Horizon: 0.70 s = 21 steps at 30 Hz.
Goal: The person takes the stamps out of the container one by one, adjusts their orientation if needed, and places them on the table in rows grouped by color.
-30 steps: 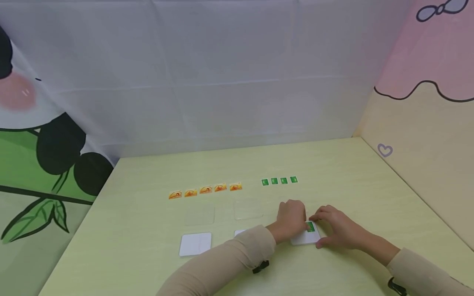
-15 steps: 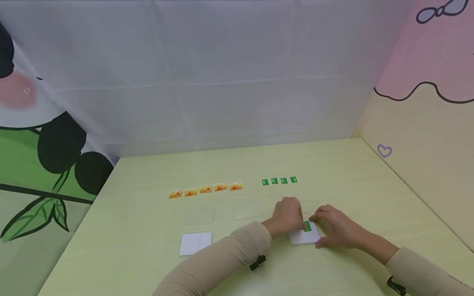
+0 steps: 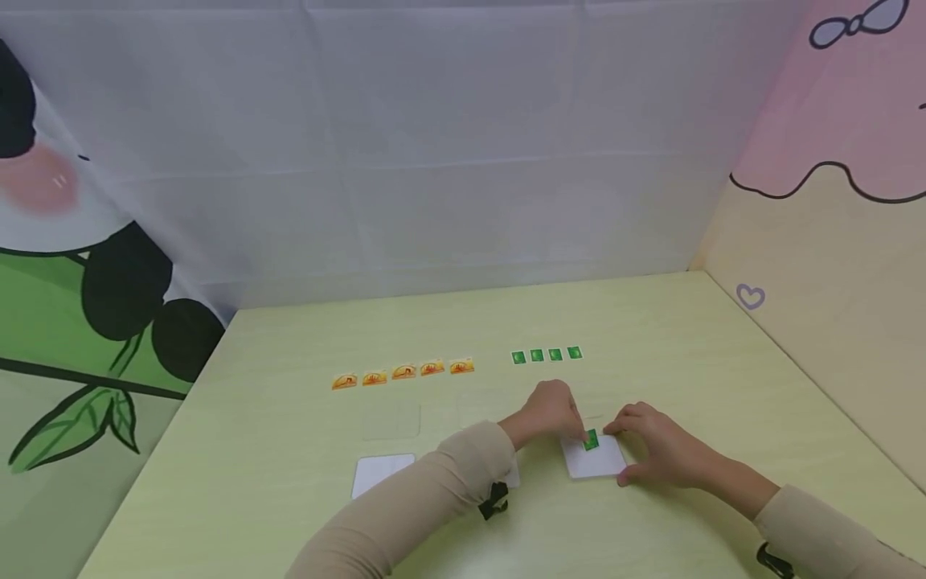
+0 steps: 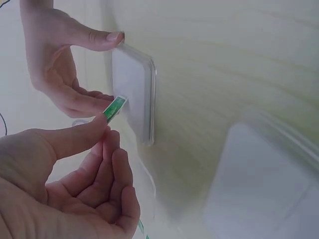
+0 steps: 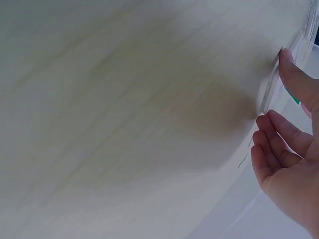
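Note:
My left hand (image 3: 547,412) pinches a small green card with a white border (image 4: 115,108) between thumb and fingers. The card is tilted, its far end at the face of a white square box with a clear rim (image 3: 596,461). My right hand (image 3: 661,446) holds this box at its right side, thumb at the near corner and fingers at the far corner. In the left wrist view the right thumb and fingers span the box's edges. The right wrist view shows the box only edge-on.
Several orange cards (image 3: 403,371) and several green cards (image 3: 555,355) lie in rows behind. Faint clear square pieces (image 3: 391,420) lie nearer. Another white box (image 3: 381,474) stands at left, and one more (image 3: 513,476) is partly hidden by the left sleeve. A white cloth (image 3: 463,161) closes the back.
My left hand has moved left and slightly away, taking the green card leftward over the white box. The right hand has stayed in place, and the box has shifted very slightly left.

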Each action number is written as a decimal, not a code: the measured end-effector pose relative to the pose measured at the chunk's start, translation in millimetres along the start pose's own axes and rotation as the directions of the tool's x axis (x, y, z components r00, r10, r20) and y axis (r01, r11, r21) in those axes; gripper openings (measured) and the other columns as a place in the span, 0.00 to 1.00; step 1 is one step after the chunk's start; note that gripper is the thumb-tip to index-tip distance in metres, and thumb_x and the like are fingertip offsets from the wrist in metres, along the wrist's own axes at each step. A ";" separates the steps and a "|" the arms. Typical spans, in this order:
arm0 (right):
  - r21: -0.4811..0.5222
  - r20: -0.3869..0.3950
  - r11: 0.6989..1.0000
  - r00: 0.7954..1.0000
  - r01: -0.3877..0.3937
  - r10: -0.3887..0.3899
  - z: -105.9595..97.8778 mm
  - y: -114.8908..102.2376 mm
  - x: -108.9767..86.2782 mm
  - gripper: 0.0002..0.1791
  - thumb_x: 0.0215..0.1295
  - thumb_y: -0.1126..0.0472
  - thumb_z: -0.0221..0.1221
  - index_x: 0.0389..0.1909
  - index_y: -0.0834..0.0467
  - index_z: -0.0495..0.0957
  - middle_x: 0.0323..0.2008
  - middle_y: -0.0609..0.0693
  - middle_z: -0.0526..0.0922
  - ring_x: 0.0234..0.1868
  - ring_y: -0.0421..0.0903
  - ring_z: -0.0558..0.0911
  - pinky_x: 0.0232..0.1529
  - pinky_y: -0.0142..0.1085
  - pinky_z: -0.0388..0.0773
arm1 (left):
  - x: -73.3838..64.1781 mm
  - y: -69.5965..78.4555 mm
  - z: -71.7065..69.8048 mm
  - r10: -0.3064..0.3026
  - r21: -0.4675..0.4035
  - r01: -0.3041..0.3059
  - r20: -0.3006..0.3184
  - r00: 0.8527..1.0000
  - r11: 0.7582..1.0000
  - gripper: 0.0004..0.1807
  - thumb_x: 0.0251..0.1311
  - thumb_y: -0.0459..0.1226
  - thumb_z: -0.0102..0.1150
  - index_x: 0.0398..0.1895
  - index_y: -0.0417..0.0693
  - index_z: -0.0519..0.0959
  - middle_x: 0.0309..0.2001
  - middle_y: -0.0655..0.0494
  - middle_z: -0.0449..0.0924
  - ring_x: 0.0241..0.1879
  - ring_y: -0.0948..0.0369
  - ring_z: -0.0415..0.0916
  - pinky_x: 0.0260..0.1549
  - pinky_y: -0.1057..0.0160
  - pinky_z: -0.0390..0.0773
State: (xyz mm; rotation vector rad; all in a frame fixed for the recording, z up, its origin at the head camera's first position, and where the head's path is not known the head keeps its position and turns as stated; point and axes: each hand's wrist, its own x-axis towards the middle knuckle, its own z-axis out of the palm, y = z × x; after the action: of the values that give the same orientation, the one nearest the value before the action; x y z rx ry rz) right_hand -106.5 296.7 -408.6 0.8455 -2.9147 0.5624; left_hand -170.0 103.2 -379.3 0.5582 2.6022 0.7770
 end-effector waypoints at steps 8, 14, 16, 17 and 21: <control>0.007 0.008 1.000 1.000 0.000 0.000 -0.2 -0.4 0.6 0.29 0.39 0.52 0.76 0.45 0.58 0.80 0.42 0.45 0.80 0.45 0.44 0.76 0.48 0.42 0.77 | -0.3 -4.5 -11.4 -0.007 0.058 0.007 0.009 1.000 0.998 0.10 0.43 0.39 0.75 0.17 0.42 0.86 0.10 0.63 0.68 0.17 0.67 0.60 0.16 0.73 0.57; 0.013 0.028 1.000 0.999 -0.017 0.017 -0.6 -1.4 1.0 0.30 0.39 0.50 0.76 0.46 0.58 0.80 0.43 0.45 0.80 0.46 0.45 0.76 0.49 0.43 0.77 | 0.9 -10.8 -19.5 -0.026 0.094 0.025 0.010 1.000 0.995 0.10 0.42 0.40 0.76 0.17 0.44 0.86 0.11 0.63 0.72 0.16 0.68 0.62 0.16 0.73 0.57; 0.009 0.032 1.000 0.999 -0.020 0.020 -0.5 -1.5 1.1 0.31 0.40 0.49 0.76 0.46 0.57 0.81 0.43 0.45 0.80 0.46 0.45 0.76 0.49 0.43 0.77 | 0.7 -12.0 -22.9 -0.031 0.103 0.029 0.018 0.999 0.994 0.09 0.42 0.41 0.76 0.18 0.45 0.87 0.13 0.60 0.78 0.16 0.68 0.63 0.16 0.73 0.58; 0.008 0.034 1.000 0.999 -0.022 0.022 -0.5 -1.5 1.1 0.31 0.40 0.49 0.76 0.46 0.57 0.81 0.43 0.45 0.80 0.46 0.45 0.76 0.49 0.43 0.77 | 0.5 -12.3 -24.6 -0.034 0.104 0.031 0.024 0.999 0.994 0.09 0.43 0.41 0.75 0.18 0.45 0.87 0.15 0.58 0.81 0.15 0.69 0.64 0.16 0.73 0.59; 0.001 0.034 1.000 0.999 -0.024 0.024 -0.2 -2.0 1.0 0.31 0.40 0.48 0.75 0.46 0.58 0.81 0.43 0.45 0.80 0.46 0.45 0.76 0.49 0.43 0.77 | -0.7 -13.5 -30.3 -0.051 0.102 0.045 0.052 0.997 0.994 0.09 0.44 0.41 0.75 0.19 0.45 0.87 0.22 0.53 0.86 0.16 0.68 0.65 0.16 0.73 0.59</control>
State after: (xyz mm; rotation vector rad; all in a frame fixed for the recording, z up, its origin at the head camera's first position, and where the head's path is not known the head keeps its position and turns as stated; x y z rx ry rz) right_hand -106.3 294.7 -407.7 0.8297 -2.9591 0.5570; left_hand -186.5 79.3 -363.3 0.5359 2.6051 0.6100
